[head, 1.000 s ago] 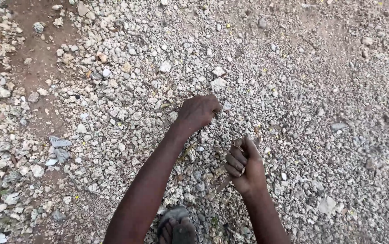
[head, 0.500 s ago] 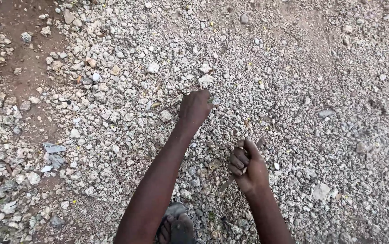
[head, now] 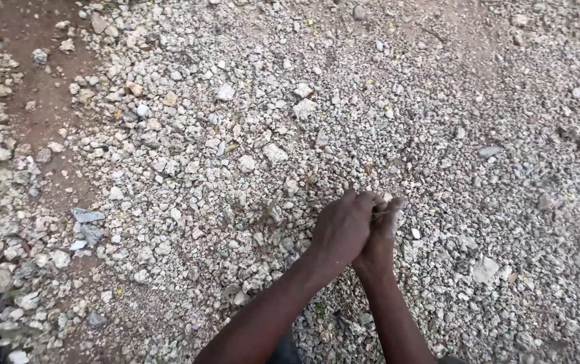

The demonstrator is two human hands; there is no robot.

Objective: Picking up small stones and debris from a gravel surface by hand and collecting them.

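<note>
We see left hand (head: 344, 226) pressed against right hand (head: 381, 232) above the gravel (head: 236, 168), both curled shut; what's held we cannot tell; larger stones lie up-left

**No packaging or signage in view**

No package, label, sign or screen shows anywhere, from the near edge to the far edge and from left to right.

Soft, even daylight; sharp throughout, no hard shadows.
</note>
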